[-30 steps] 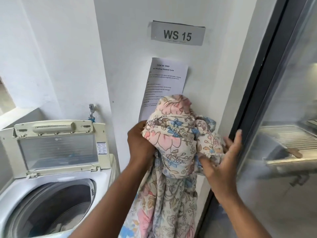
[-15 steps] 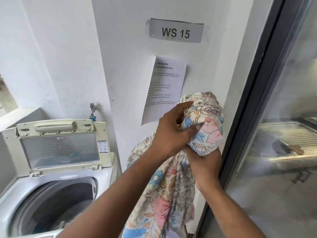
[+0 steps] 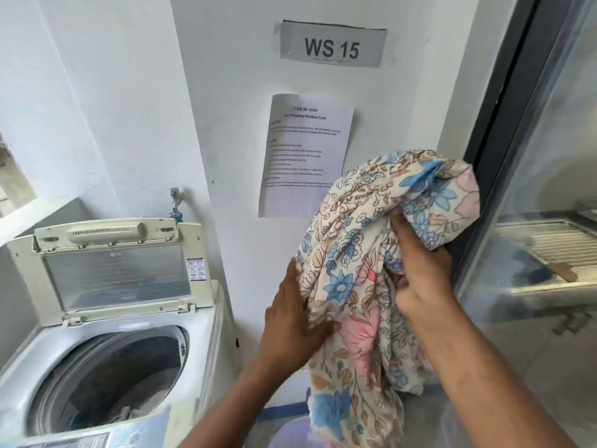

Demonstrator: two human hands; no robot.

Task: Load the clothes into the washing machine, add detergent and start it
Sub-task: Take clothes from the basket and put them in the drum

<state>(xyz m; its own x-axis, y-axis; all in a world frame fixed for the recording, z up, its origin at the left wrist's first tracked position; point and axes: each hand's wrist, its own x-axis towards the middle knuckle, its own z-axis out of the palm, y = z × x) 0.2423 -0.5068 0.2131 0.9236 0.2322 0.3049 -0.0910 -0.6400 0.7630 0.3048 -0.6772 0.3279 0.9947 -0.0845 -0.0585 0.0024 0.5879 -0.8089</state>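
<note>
A white wall (image 3: 135,101) fills the upper left and centre of the frame, and a dark-framed glass door (image 3: 549,156) runs down the right side. At lower left stands the washer (image 3: 97,350), its lid (image 3: 116,270) tipped up against the wall and the drum (image 3: 109,379) open, with some laundry dimly visible at the bottom. At centre right a floral cloth (image 3: 365,286), cream with blue and pink flowers, is bunched up high and hangs down toward the bottom edge, well to the right of the washer and outside it. The right hand (image 3: 420,282) is closed around a fold of the cloth near its top. The left hand (image 3: 292,328) lies flat and open against the cloth's left side. Above, a printed sheet (image 3: 307,153) is stuck to the wall, and over it a grey sign (image 3: 332,46) reads WS 15. A tap (image 3: 176,202) sticks out just behind the lid.
</note>
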